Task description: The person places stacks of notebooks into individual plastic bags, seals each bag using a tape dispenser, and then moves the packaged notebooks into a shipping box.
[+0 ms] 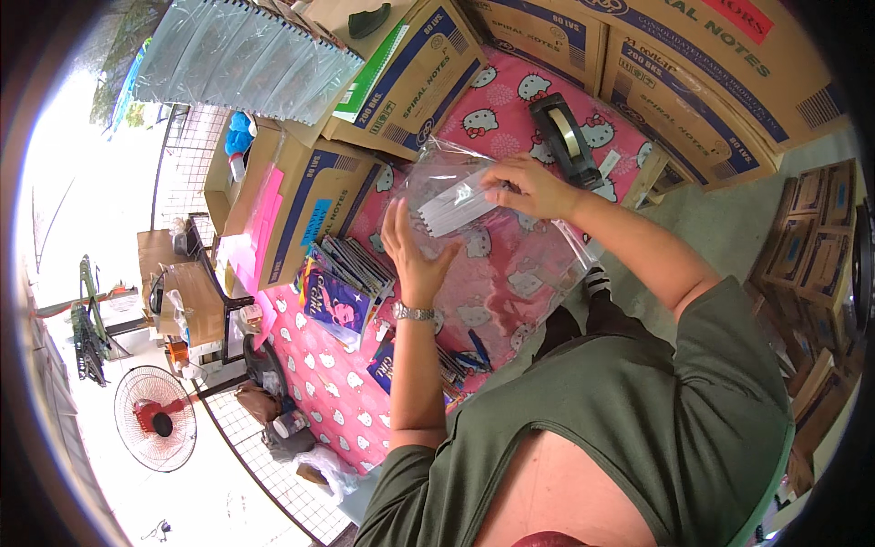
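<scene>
A large clear plastic bag (483, 264) lies over the pink patterned table cover in front of me. Near its far end sits a small stack of pale strips with a toothed edge (453, 208); plastic glare hides whether they are inside the bag. My right hand (529, 187) curls its fingers on the bag at the right end of that stack. To the left, my left hand (415, 260), with a metal watch at the wrist, has thumb and fingers spread at the bag's edge. Beyond the right hand stands a black tape dispenser (567, 141) with a roll of tape.
Purple-covered spiral notebooks (333, 296) stand left of my left hand; more lie by my forearm. Cardboard boxes (410, 82) line the far side, one topped by plastic-wrapped notebooks (246, 64). A blue pen (478, 348) lies near me. A fan (159, 419) stands at left.
</scene>
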Demonstrator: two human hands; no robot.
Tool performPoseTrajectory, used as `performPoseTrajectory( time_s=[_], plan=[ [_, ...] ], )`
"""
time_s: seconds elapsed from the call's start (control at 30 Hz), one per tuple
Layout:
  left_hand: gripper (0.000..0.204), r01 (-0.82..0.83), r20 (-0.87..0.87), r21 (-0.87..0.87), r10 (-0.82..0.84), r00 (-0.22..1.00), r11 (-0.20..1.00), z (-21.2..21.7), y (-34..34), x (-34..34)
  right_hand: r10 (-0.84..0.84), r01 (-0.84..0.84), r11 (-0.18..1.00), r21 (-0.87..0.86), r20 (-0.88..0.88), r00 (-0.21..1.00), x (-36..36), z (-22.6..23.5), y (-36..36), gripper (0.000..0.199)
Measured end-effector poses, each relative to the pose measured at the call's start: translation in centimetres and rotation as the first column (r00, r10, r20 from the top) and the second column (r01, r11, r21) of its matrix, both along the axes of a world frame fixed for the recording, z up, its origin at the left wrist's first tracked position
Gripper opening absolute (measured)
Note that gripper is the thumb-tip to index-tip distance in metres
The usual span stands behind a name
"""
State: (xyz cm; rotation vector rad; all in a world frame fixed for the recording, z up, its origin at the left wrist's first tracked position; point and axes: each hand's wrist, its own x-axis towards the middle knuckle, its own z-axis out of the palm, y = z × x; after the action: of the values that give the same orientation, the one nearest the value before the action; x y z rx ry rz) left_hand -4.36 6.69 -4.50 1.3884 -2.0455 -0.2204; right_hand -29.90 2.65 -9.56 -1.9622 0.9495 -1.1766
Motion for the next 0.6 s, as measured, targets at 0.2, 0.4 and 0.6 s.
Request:
performPoseTrajectory(
  time_s=[0.2, 0.4, 0.6],
  plan=[
    [0.055, -0.052, 0.437, -0.008, 0.051, 0.898, 0.999, 3.9, -2.8, 1.6, 0.026, -0.131, 0.941, 0.312, 0.319, 0.947, 0.5, 1.2, 0.7, 0.027],
    [0.022, 0.102, 0.212, 0.173, -0.138, 0.967, 0.980, 5.3, -3.3, 4.2, 0.180, -0.162, 0.953, 0.257, -0.050, 0.982, 0.2, 0.5, -0.1, 0.029],
    [0.036, 0.194, -0.708, 0.366, 0.137, 0.693, 0.910, -5.7, -0.6, 7.7, 0.212, -0.187, 0.977, 0.099, -0.404, 0.890, 2.6, 1.8, 1.1, 0.049]
  ],
)
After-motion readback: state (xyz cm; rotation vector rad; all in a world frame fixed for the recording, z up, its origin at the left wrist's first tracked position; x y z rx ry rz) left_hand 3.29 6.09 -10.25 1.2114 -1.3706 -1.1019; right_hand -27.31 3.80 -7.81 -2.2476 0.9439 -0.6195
